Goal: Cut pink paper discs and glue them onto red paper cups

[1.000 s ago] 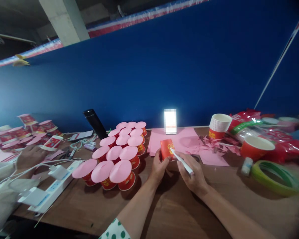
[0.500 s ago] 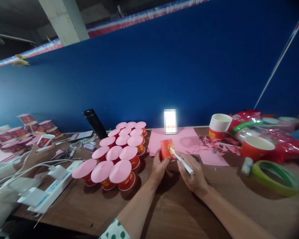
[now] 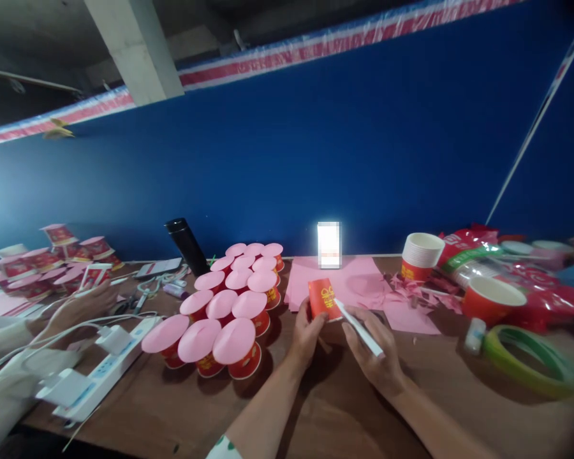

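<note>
A red paper cup (image 3: 324, 299) with yellow lettering is gripped in my left hand (image 3: 309, 335), above the brown table. My right hand (image 3: 377, 347) is closed around a white marker pen (image 3: 361, 329), whose tip is at the cup's right side; whether it touches cannot be made out. Behind the cup lie sheets of pink paper (image 3: 299, 280). To the left, several red cups stand upside down in rows, each topped by a pink paper disc (image 3: 234, 341).
At right are a cup stack (image 3: 421, 252), a single cup (image 3: 495, 299), a glue stick (image 3: 474, 335), green tape (image 3: 530, 363) and pink scraps. A bright blurred screen (image 3: 328, 245) stands behind. At left are a black flask (image 3: 187, 247), a power strip (image 3: 105, 373) and another person's hand (image 3: 74, 309).
The cup in my left hand has turned, so more yellow lettering faces me. My right hand has shifted slightly right and down with the pen. The whole view has tilted a little upward.
</note>
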`<state>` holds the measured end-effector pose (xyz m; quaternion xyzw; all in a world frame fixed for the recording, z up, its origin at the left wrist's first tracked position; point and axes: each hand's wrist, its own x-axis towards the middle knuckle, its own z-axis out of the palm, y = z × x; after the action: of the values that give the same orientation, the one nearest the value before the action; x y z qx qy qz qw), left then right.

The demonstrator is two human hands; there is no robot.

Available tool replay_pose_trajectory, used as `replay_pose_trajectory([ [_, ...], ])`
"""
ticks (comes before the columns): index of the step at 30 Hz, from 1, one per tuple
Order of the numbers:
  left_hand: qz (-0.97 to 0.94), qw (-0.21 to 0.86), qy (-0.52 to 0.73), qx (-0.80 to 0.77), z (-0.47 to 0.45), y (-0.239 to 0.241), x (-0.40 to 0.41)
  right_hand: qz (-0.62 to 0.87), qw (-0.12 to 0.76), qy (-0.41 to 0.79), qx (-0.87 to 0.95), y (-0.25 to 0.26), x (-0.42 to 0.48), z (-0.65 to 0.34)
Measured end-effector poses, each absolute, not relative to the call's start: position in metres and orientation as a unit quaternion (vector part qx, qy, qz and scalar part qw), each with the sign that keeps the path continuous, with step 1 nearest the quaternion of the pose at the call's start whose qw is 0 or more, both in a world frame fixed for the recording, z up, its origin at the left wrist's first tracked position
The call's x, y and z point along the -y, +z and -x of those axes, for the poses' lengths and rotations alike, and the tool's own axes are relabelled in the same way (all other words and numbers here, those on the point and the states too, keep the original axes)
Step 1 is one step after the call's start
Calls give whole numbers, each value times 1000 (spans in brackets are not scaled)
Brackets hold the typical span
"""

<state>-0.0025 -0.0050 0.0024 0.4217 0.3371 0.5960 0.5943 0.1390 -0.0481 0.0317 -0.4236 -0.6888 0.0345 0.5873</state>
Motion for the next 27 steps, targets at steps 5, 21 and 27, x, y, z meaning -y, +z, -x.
replay_pose_trajectory([
  [5,-409,615,597,-314,5,2,5,442,599,48,666,27,46,-139],
  [21,-355,661,603,-273,5,7,9,453,580,47,675,23,45,-136],
  [27,-355,665,601,-265,5,6,8,469,566,76,674,21,46,-135],
])
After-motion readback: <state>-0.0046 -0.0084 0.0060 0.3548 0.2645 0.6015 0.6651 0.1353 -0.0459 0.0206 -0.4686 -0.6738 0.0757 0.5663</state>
